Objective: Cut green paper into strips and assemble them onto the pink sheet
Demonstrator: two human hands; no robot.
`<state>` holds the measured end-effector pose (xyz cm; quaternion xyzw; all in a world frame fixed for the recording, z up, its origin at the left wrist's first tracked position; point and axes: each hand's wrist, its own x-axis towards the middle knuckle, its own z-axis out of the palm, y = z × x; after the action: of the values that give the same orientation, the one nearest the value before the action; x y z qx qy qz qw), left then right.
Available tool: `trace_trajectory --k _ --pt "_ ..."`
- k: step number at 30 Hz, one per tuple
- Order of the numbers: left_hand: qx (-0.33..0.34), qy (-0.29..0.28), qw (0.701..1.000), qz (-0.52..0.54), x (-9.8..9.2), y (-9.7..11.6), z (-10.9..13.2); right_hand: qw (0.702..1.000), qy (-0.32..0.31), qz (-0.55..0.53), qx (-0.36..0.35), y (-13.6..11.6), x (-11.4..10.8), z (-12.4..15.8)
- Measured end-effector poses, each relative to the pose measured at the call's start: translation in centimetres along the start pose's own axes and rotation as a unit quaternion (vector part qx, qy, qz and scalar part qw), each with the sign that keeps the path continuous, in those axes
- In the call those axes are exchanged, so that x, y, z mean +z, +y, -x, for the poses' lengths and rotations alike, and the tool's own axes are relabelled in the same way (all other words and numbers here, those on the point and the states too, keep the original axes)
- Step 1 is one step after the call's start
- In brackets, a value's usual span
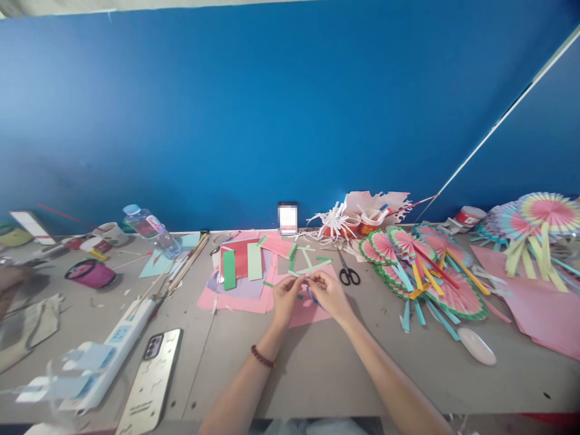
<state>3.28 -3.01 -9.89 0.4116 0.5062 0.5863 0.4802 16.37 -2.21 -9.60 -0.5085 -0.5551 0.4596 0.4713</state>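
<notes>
Pale green paper, a narrow strip [319, 267], is at our fingertips where the left grip [285, 297] and right grip [330, 293] nearly meet. Both are pinched closed on it, it appears, though fingers hide the exact contact. Two close pinches probably steady something so thin. We have scissors [349, 276] just right of the right grip on the worktop [317, 374], likely for easy reach; a pink sheet [312, 315] lies beneath. The strip looks slender, straight, and slightly slanted, its free end beyond the right grip.
</notes>
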Motion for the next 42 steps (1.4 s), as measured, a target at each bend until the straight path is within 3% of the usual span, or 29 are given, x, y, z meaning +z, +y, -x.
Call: trace_trajectory --k 11,28,33,42 --pt "-0.008 -0.003 1.000 0.014 -0.1 0.8 0.3 1.000 0.008 0.011 -0.004 0.2 -0.1 0.0" --pt "-0.017 -0.002 0.998 0.066 -0.3 -0.2 -0.3 0.999 -0.009 0.018 -0.033 0.9 -0.4 -0.6" --pt "-0.016 -0.018 0.999 0.044 -0.1 -0.2 -0.3 1.000 -0.003 0.018 -0.019 0.4 -0.3 -0.3" --pt "-0.022 0.001 1.000 0.012 0.0 0.2 0.1 1.000 0.001 0.031 0.000 -0.3 -0.1 -0.1"
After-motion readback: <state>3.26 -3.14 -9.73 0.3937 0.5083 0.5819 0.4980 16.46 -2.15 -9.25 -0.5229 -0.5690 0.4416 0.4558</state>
